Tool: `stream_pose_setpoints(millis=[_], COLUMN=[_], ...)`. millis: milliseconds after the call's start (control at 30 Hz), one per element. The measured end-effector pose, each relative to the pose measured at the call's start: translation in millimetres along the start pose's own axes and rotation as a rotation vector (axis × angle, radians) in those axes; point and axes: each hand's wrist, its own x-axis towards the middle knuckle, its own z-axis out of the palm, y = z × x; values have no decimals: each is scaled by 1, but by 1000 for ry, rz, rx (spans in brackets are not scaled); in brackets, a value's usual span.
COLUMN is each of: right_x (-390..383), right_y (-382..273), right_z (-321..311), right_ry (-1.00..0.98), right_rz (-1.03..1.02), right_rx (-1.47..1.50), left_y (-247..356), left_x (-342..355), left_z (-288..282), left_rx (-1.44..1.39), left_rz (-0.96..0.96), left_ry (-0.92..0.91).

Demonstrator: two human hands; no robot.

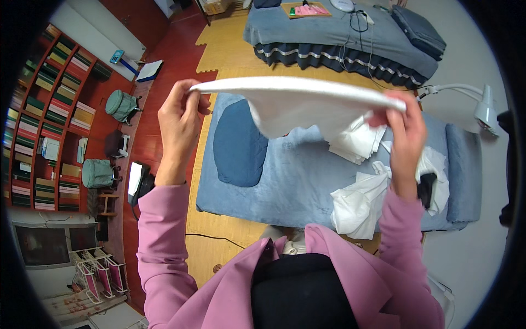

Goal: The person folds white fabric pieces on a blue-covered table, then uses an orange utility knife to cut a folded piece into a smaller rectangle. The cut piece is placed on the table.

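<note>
In the head view, my left hand (183,112) and blurred right hand (405,131) each pinch one end of a white cloth (296,96) above the blue bed (296,181), hiding part of it, while any lettering on the shelved books (57,111) is too small to read.

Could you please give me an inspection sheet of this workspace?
Surface: blue-covered bed, with a dark blue cushion toward its left end.
Things in hand: white cloth, stretched between both hands above the bed.
Clutter: stacked white cloths and a crumpled white cloth on the bed's right half.
Grips: left grip pinches the cloth's left corner; right grip, slightly blurred, holds its right end.
Cables: black cable on the floor by the bed's near side; black cord on the second bed.
Surroundings: lamp at right; green stools at left.
</note>
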Motion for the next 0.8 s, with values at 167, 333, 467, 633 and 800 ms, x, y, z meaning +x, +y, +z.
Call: stream_pose_setpoints(millis=[167, 333, 467, 633, 800], right_x=[-102, -175, -225, -264, -220], right_y=[-35, 45, 113, 139, 104], right_z=[-3, 99, 189, 262, 311], right_ry=[-835, -792, -847, -948, -1035], right_rz=[-93, -145, 28, 210, 373], right_rx=[-169, -67, -68, -14, 166], left_y=[-17, -107, -207, -293, -292], left_x=[-49, -91, -108, -115, -104], left_z=[-21, -46, -62, -81, -164], left_rx=[-252, -173, -137, -154, -87], left_rz=[-186, -400, -582, -689, -649], left_ry=[-34, -84, -73, -73, -91])
